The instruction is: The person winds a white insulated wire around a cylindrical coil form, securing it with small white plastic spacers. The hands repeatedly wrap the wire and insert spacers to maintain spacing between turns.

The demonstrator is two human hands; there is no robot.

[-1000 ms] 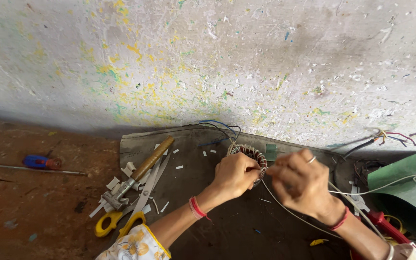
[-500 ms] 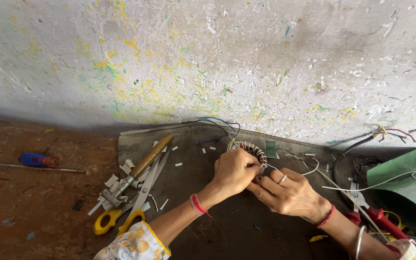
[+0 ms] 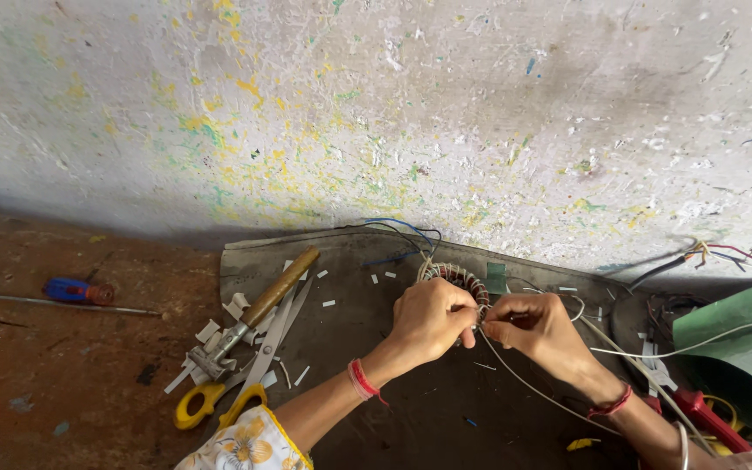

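L hand grips coil; R hand fingers pinch thin wire. Hard tug could prob snap wire or loosen windings.

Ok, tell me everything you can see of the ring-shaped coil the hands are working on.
The wound coil ring lies on the dark mat close to the paint-flecked wall. It looks like a round core wrapped in reddish-copper wire with pale bands between the windings. Only its upper arc shows; the left hand covers the lower left, and the right hand pinches at its right edge. Thin pale cords trail from it.
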